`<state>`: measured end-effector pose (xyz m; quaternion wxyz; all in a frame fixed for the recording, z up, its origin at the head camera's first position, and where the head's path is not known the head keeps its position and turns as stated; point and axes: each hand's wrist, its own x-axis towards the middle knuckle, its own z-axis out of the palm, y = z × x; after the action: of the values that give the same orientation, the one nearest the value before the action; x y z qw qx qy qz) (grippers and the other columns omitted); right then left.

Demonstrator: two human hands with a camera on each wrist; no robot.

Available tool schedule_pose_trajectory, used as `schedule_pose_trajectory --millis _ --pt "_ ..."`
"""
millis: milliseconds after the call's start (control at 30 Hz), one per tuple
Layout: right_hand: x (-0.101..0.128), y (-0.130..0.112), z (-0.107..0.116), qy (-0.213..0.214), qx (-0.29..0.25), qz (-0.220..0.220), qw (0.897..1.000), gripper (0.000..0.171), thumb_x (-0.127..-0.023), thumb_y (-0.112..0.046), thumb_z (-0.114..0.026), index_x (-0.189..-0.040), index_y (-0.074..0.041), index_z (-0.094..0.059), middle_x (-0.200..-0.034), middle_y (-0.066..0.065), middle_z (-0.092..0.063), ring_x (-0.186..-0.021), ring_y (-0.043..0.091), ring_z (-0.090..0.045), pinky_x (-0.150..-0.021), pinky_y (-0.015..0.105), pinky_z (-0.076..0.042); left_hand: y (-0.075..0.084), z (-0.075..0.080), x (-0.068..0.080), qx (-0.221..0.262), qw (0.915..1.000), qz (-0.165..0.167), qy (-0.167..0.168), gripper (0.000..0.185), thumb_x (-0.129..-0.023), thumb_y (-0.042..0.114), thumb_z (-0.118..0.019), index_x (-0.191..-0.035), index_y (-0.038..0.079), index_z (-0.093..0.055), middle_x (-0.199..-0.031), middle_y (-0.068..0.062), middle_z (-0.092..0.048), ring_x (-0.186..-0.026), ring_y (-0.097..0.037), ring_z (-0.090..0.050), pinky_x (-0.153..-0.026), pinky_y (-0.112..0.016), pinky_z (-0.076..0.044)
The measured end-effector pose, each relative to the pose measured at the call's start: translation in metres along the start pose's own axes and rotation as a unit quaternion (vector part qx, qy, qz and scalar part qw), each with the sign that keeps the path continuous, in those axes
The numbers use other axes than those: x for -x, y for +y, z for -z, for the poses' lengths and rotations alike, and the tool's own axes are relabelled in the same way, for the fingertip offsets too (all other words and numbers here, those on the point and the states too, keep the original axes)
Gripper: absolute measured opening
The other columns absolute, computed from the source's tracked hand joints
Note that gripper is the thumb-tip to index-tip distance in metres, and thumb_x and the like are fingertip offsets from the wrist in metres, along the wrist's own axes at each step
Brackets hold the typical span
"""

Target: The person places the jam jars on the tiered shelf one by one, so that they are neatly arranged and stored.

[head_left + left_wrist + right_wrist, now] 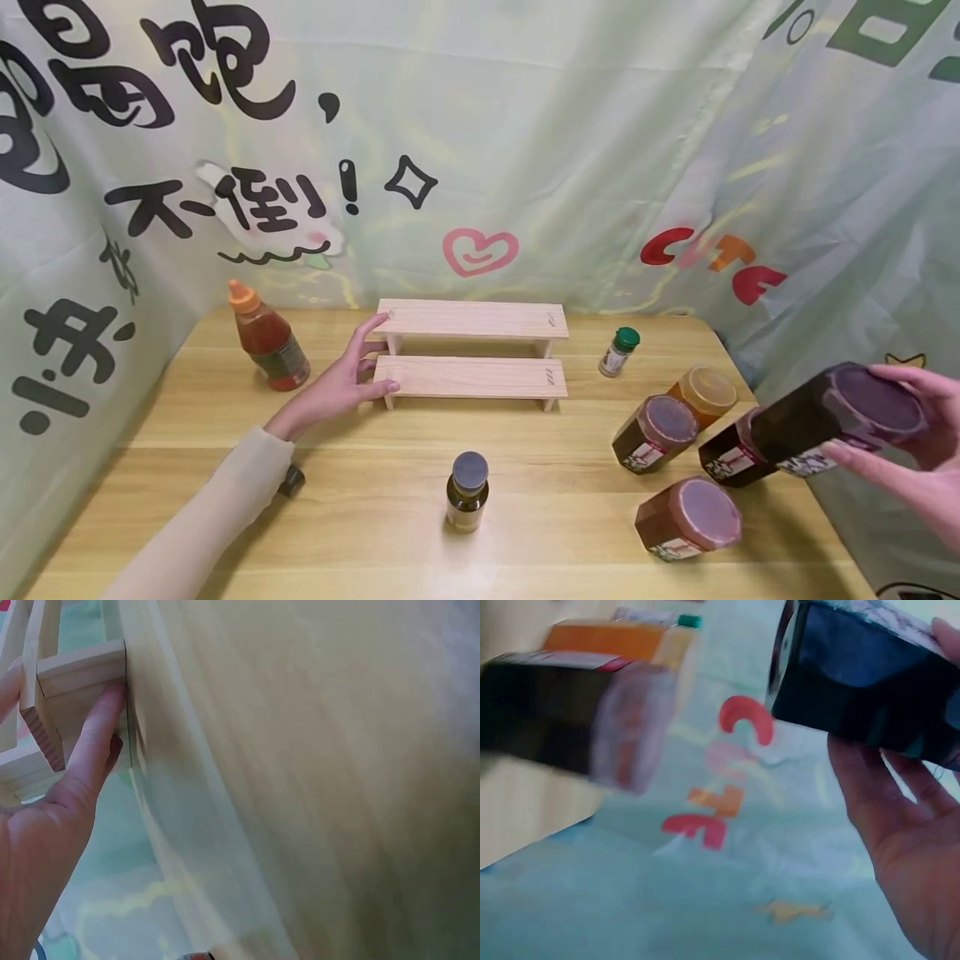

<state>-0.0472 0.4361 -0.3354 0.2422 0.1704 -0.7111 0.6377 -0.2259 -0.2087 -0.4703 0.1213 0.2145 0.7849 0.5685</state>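
Observation:
At the left end of a two-step wooden rack (472, 377), my left hand (339, 390) grips with the thumb on the lower plank and a finger on the upper one. In the left wrist view a finger (96, 739) reaches under a plank, against the rack's leg. My right hand (926, 467) holds a dark faceted jar (802, 417) with a label, tilted and lifted at the right side. Below and left of it, another dark jar (731, 454) is partly covered by the held one in the head view.
A reddish-brown jar (678, 521), a dark jar (652, 435) and an amber jar (705, 392) stand on the right. Behind them is a green-capped shaker (618, 352). A small dark bottle (467, 492) stands front centre, a red sauce bottle (272, 342) left. Printed cloth (570, 167) hangs behind.

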Motion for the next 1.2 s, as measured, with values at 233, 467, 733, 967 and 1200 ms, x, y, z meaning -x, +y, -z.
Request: schedule_pose_trajectory --millis 233,467,733,967,1200 --pt "-0.033 -0.020 -0.036 -0.010 0.197 -0.009 0.980 0.103 -0.064 0.044 -0.070 -0.155 0.001 -0.051 -0.129 0.004 -0.065 -0.097 0.005 -0.068 -0.081 0.008 -0.057 -0.002 0.001 0.002 0.006 0.9999 0.010 0.001 0.108 -0.101 0.020 -0.083 -0.169 0.055 -0.008 -0.171 -0.025 -0.026 -0.155 -0.052 -0.031 -0.119 -0.074 -0.036" --pt "-0.059 -0.032 -0.061 -0.038 0.277 -0.044 0.959 0.100 -0.076 0.029 -0.082 -0.160 -0.011 -0.048 -0.131 0.000 -0.061 -0.099 0.002 -0.068 -0.085 0.006 -0.054 -0.002 0.001 0.001 0.003 1.0000 0.000 0.002 0.108 -0.100 0.019 -0.084 -0.170 0.054 -0.008 -0.171 -0.025 -0.026 -0.156 -0.049 -0.031 -0.122 -0.072 -0.032" --pt "-0.087 -0.030 -0.094 -0.082 0.266 -0.064 0.958 0.094 -0.085 0.015 -0.086 -0.162 -0.019 -0.044 -0.137 0.002 -0.056 -0.103 0.009 -0.067 -0.079 0.010 -0.057 -0.001 0.004 0.002 0.003 1.0000 0.003 0.006 0.109 -0.100 0.019 -0.084 -0.169 0.055 -0.008 -0.171 -0.024 -0.027 -0.156 -0.049 -0.032 -0.122 -0.072 -0.033" --pt "-0.109 -0.026 -0.120 -0.093 0.243 -0.061 0.964 0.088 -0.090 0.006 -0.086 -0.161 -0.023 -0.044 -0.137 0.004 -0.060 -0.105 0.015 -0.067 -0.082 0.011 -0.058 -0.001 0.003 -0.001 0.000 1.0000 -0.004 0.006 0.110 -0.100 0.016 -0.083 -0.170 0.052 -0.008 -0.171 -0.025 -0.027 -0.155 -0.049 -0.032 -0.122 -0.071 -0.034" --pt "-0.129 -0.015 -0.150 -0.114 0.222 -0.048 0.967 0.086 -0.090 0.001 -0.088 -0.161 -0.023 -0.046 -0.140 0.002 -0.057 -0.110 0.017 -0.067 -0.083 0.012 -0.058 -0.003 -0.001 -0.001 0.001 0.9999 -0.016 0.003 0.108 -0.101 0.011 -0.082 -0.172 0.047 -0.008 -0.171 -0.027 -0.024 -0.155 -0.050 -0.032 -0.121 -0.072 -0.034"
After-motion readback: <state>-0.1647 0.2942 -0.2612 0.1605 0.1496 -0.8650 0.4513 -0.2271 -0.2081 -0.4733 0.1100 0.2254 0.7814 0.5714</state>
